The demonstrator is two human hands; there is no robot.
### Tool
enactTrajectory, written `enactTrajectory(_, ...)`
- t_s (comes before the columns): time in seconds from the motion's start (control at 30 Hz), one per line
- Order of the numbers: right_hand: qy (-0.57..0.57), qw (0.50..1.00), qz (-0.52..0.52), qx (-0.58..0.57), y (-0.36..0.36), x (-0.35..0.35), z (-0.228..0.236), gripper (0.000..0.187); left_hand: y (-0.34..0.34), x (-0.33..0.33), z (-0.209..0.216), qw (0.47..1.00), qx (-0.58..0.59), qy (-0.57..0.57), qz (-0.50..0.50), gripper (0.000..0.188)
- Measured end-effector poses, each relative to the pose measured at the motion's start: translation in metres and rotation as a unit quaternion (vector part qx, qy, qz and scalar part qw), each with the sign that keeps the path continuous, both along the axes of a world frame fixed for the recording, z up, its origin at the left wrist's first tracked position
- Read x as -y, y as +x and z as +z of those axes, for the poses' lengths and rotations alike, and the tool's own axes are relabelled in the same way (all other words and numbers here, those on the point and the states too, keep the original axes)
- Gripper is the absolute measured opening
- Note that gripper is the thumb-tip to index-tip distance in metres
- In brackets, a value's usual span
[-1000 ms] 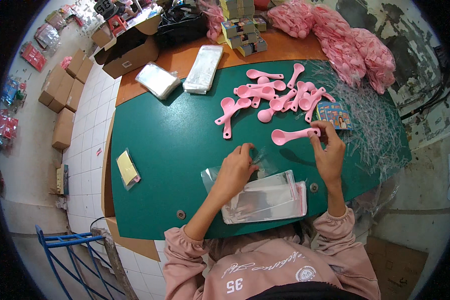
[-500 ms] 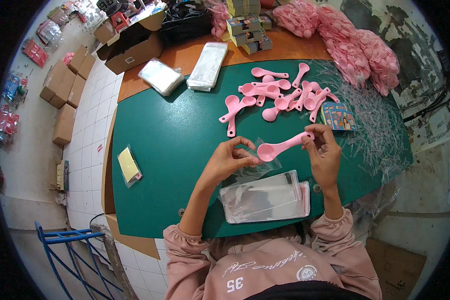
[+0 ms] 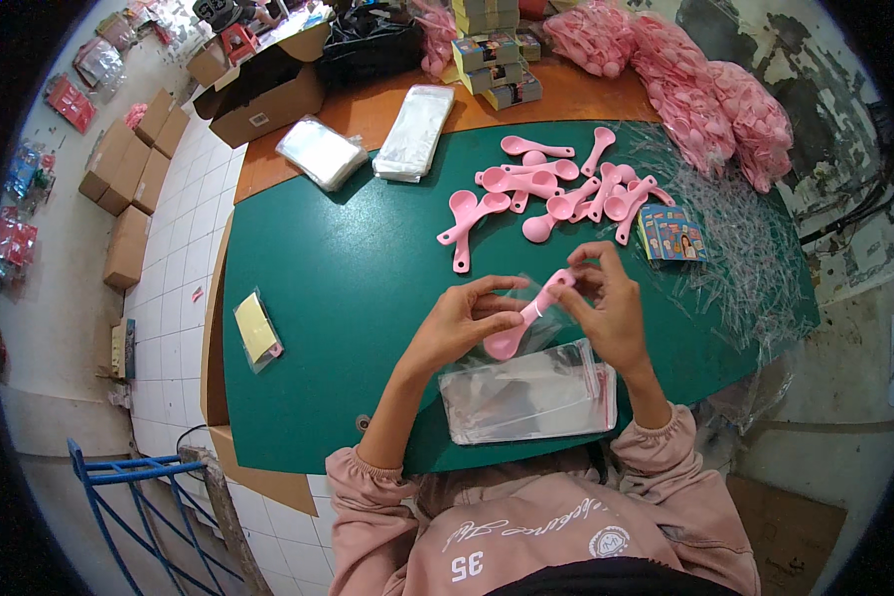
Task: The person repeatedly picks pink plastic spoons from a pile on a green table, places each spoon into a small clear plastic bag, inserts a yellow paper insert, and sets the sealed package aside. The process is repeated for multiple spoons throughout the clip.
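Observation:
A pink measuring spoon [image 3: 505,342] slants over the near middle of the table, its bowl low and to the left. My right hand [image 3: 611,308] pinches the end of its handle between thumb and fingers. My left hand [image 3: 457,323] is closed on a thin clear plastic bag [image 3: 563,323], which lies around the spoon's bowl and lower handle; how deep the spoon sits is hard to make out. Just below both hands is a stack of clear flat bags [image 3: 517,402]. Farther off lies a loose pile of pink spoons [image 3: 526,184], with printed cards [image 3: 673,234] beside it.
A packed bag with a yellow card [image 3: 256,328] lies on the green table [image 3: 348,268] at left. Two bag stacks [image 3: 414,134] stand farther back. Clear plastic strips [image 3: 750,258] cover the right side. Behind are card bundles [image 3: 492,74], pink spoon sacks [image 3: 680,104] and an open carton [image 3: 268,99].
My right hand has brought the spoon left and nearer, tilting its bowl downward. The bowl, earlier at the bag's edge, is now within the bag's outline. My left hand has hardly moved.

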State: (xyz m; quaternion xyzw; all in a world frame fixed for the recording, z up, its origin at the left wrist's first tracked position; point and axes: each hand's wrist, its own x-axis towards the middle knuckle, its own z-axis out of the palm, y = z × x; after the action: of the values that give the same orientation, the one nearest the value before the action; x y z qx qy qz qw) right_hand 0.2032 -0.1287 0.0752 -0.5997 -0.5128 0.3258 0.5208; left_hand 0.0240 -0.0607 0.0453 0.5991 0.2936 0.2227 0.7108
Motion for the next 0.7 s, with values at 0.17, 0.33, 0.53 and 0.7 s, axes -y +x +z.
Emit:
enactTrajectory(0.17, 0.023, 0.999, -0.017, -0.034, 0.003, -0.003, -0.004, 0.017, -0.015, -0.006, 0.005, 0.994, -0.056, -0.053, -0.072, 0.038)
enactTrajectory(0.33, 0.165, 0.972, 0.116, 0.119, 0.001, -0.004, -0.009, 0.032, -0.005, 0.0, 0.012, 0.991, 0.037, -0.127, 0.008, 0.038)
enactTrajectory(0.53, 0.109, 0.962, 0.013, 0.25, 0.058, -0.006, 0.005, 0.026, -0.014, -0.002, 0.013, 0.991, 0.063, -0.115, 0.024, 0.036)
enactTrajectory(0.7, -0.17, 0.838, -0.283, 0.434, 0.189, -0.002, -0.025, 0.033, -0.014, -0.004, 0.017, 0.99, 0.074, -0.111, 0.036, 0.036)
